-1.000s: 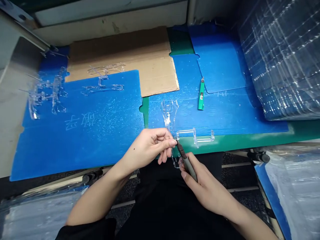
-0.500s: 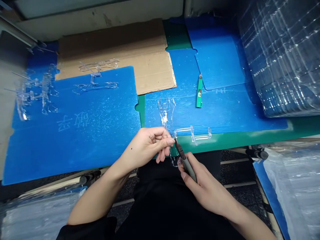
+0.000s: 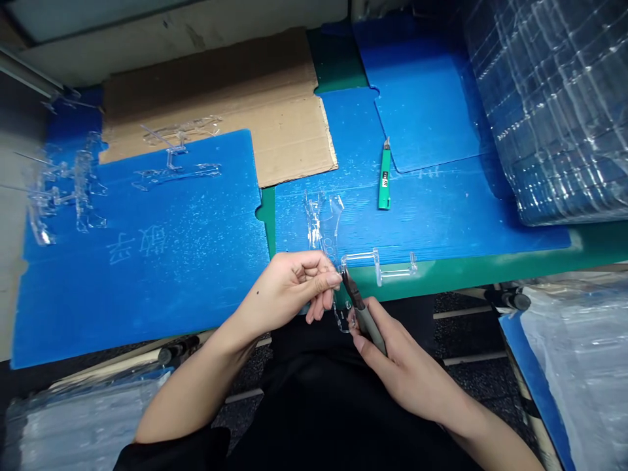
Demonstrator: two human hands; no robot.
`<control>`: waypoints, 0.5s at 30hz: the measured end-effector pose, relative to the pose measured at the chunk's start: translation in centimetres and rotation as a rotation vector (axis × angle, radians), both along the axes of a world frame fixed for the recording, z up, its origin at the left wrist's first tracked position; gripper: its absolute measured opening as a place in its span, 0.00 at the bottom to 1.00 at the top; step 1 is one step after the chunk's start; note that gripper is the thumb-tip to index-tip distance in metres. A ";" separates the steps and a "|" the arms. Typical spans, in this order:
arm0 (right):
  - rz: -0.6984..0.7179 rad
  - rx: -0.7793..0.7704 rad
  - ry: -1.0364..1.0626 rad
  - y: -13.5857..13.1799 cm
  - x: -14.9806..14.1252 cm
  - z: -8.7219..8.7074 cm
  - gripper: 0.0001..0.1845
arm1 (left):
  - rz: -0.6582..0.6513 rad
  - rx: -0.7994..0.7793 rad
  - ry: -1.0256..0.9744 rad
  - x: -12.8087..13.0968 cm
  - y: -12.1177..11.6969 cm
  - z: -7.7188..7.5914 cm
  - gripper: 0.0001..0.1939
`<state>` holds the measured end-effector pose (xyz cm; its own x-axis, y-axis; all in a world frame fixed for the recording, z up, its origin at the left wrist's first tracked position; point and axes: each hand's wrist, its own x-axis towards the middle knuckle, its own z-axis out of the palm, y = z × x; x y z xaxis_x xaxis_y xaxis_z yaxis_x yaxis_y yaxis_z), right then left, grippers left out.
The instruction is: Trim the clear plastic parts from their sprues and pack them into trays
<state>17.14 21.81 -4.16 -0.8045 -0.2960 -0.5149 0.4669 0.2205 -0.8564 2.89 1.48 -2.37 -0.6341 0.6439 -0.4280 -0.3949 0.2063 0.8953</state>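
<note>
The clear plastic part [image 3: 314, 229] lay across the near edge of the surface [image 3: 490, 268], pinched by the left hand [image 3: 297, 284], seemingly to steady it against the pliers [image 3: 369, 325] clasped in the right hand [image 3: 395, 363], while a green cutter [image 3: 385, 180] rested beyond, apparently out of their way.

Room on L blue sheet [image 3: 186, 275], pliers [image 3: 363, 315] blkg front ctr, green knife [image 3: 385, 175] mid-R, plastic stack [image 3: 554, 124] walling R
</note>
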 end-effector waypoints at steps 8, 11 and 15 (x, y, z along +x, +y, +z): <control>0.021 -0.018 0.014 1.1 -0.6 0.2 0.09 | -0.027 -0.017 -0.019 -0.2 0.6 -0.3 0.19; 0.027 -0.031 0.012 1.5 -0.7 0.2 0.08 | -0.035 -0.020 -0.018 -0.3 1.1 -0.3 0.19; 0.033 -0.045 -0.008 1.7 -0.6 0.1 0.08 | -0.045 -0.029 -0.017 -0.4 1.5 -0.5 0.19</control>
<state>16.49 23.55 -4.08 -0.7899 -0.3447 -0.5072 0.4672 0.1974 -0.8618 2.47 3.01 -2.82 -0.5975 0.6584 -0.4577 -0.3997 0.2502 0.8818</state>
